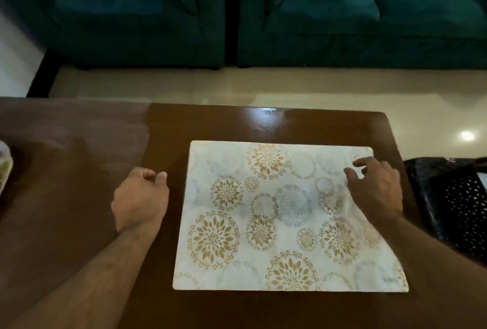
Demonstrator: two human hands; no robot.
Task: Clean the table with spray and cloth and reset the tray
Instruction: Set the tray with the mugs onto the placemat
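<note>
Right hand [374,191] is down on the patterned mat [276,218], fingers spread and apart, pressing near its far right corner — that reads to me as pinning or squaring it so it sits flat. The mat lies square on the right part of the dark wooden bench [168,128], its edges roughly in line with the bench's edges, which suggests it is being laid as the base for the reset.

Left hand [141,196] hangs just beside the mat's left edge, not touching it, fingers loosely curled in toward the thumb and gripping nothing I can see. Probably ready to steady that side.

No spray bottle, no cloth, no tray anywhere that I can make out. Something pale sits at the far left edge of the bench [4,165], cut off by the frame; can't tell what it is. A dark perforated thing [458,204] stands off the bench's right side.

The bench surface shines with a smeared sheen toward the left, so wiping looks done. Teal sofa [316,17] across the floor.
</note>
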